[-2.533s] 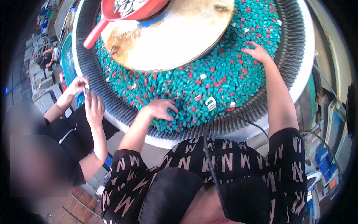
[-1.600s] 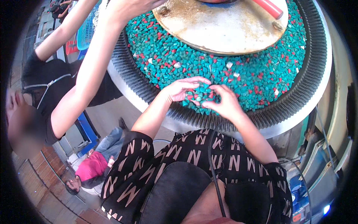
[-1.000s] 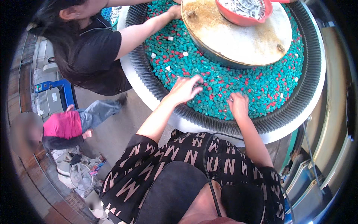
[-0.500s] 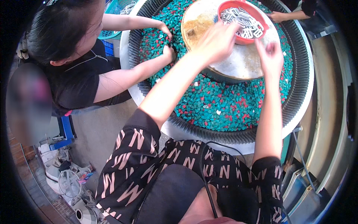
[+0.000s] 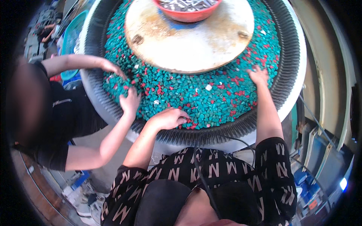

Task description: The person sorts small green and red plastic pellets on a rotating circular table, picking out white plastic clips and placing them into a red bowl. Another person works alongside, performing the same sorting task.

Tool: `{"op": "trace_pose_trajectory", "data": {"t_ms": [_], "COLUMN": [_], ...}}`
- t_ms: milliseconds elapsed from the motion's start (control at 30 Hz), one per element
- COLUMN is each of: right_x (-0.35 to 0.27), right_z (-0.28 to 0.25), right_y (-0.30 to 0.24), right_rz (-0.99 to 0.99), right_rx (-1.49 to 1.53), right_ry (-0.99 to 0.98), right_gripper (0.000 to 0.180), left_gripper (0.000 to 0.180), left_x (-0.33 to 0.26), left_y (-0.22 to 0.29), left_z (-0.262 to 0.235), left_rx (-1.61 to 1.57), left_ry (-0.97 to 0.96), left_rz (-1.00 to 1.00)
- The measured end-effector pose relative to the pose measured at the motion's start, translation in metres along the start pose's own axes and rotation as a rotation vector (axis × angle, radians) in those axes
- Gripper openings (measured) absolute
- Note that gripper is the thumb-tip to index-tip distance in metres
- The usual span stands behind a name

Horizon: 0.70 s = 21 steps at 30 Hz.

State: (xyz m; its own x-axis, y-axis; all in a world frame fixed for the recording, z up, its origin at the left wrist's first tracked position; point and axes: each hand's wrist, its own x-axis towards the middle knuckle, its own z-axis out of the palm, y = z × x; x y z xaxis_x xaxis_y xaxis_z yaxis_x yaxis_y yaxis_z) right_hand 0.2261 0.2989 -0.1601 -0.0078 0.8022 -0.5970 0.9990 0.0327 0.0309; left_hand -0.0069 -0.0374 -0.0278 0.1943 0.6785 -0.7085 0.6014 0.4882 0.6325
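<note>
A big round tub [image 5: 290, 75] with a ribbed black inner rim holds a ring of teal, red and white small pieces [image 5: 211, 94]. My left hand [image 5: 167, 118] rests palm down on the pieces at the near edge, fingers loosely curled. My right hand [image 5: 259, 75] lies flat among the pieces further right, fingers spread. Whether either hand holds a piece is hidden. A worn round tan disc [image 5: 188, 41] covers the tub's middle, and a red bowl [image 5: 184, 9] of small metal parts stands on it.
A co-worker in a black top stands at the left, with both hands [image 5: 130, 100] in the pieces at the tub's left side. A teal basket [image 5: 69, 37] sits beyond that person. Metal frames and a blue crate [image 5: 305, 180] stand at the right.
Both my hands have come down from the red bowl on the disc to the pieces at the near rim. The view has shifted, and the co-worker's hands stay in the pieces.
</note>
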Motion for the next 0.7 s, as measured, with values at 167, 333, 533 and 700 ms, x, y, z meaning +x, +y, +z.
{"op": "trace_pose_trajectory", "data": {"t_ms": [167, 333, 533, 700], "right_x": [-0.056, -0.159, -0.175, -0.016], "right_z": [0.037, 0.072, 0.021, -0.037], "right_y": [-0.037, -0.071, -0.019, 0.049], "right_rz": [-0.430, -0.642, -1.038, -0.258], "right_rx": [0.014, 0.148, 0.481, 0.261], "right_ry": [-0.384, -0.529, -0.738, 0.256], "right_gripper": [0.067, 0.077, 0.049, 0.054], "left_gripper": [0.026, 0.036, 0.064, 0.054], "left_x": [0.096, 0.244, 0.289, 0.216], "left_y": [0.049, 0.102, 0.055, 0.046], "left_z": [-0.024, -0.024, -0.001, -0.001], "left_rx": [-0.216, 0.032, 0.343, 0.479], "left_ry": [0.263, 0.424, 0.050, -0.247], "left_rz": [0.350, 0.545, -0.021, -0.021]}}
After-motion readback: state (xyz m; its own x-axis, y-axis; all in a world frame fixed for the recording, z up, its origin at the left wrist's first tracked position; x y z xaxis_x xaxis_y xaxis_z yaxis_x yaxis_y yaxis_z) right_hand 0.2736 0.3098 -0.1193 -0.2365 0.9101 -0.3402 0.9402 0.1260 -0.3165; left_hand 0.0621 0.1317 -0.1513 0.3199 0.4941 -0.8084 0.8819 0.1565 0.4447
